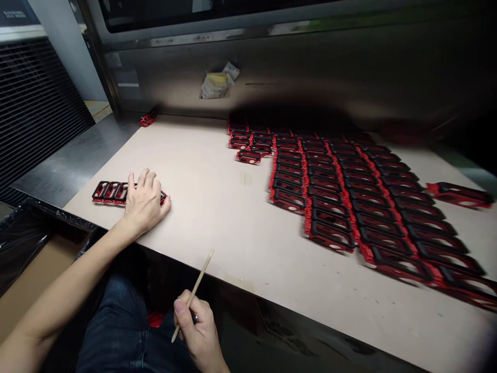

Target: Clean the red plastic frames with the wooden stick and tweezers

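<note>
While my left hand (143,201) covers the red-and-black frame row (111,192) on the left of the worktop (221,207), gripping or not I cannot tell, I'd press evenly and hold the pale stick (201,273), pinched in my right hand (201,327), clear.

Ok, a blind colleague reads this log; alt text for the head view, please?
The left hand lies over a short row of red-and-black parts on a pale table; the right hand holds a thin stick. More parts sit in rows at right.
</note>
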Tool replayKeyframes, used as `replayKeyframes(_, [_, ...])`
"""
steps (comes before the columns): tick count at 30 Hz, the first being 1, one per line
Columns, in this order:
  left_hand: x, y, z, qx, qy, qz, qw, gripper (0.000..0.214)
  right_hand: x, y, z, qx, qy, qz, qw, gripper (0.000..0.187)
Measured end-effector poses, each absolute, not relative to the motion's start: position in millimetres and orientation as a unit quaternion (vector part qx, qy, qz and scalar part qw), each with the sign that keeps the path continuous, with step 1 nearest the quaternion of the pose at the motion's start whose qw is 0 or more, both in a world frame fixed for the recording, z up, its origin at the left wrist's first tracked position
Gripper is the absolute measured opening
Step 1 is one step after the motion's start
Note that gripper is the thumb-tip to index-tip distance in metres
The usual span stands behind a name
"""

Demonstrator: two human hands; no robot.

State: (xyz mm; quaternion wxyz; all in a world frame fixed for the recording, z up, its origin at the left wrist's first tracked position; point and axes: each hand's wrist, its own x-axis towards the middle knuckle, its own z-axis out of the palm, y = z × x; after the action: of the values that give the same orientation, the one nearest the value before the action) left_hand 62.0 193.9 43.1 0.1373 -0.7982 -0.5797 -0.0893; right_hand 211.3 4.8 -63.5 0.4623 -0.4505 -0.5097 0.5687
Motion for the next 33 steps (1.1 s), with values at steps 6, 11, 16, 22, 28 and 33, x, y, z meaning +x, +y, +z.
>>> replayKeyframes(6, [57,197,28,-0.755,-0.632,-0.119,0.124,0.044,212,1,-74,-0.458,-0.512,0.570,0.451,0.060])
replayKeyframes(11, [53,197,32,-0.737,-0.655,-0.119,0.119,0.042,212,-1,-79,-0.450,-0.514,0.579,0.445,0.058])
replayKeyframes(16, [24,188,52,-0.697,-0.693,-0.128,0.129,0.053,213,-2,-83,-0.451,-0.511,0.582,0.445,0.057])
replayKeyframes(22, [-20,176,73,-0.628,-0.765,-0.081,0.117,0.061,210,-1,-86,-0.451,-0.519,0.579,0.437,0.057])
replayKeyframes(28, [-15,181,74,-0.645,-0.758,-0.023,0.087,0.056,207,6,-59,-0.431,-0.588,0.515,0.451,0.056])
replayKeyframes(33, [-16,184,75,-0.656,-0.752,-0.023,0.068,0.058,214,31,-10,-0.356,-0.619,0.501,0.489,0.051])
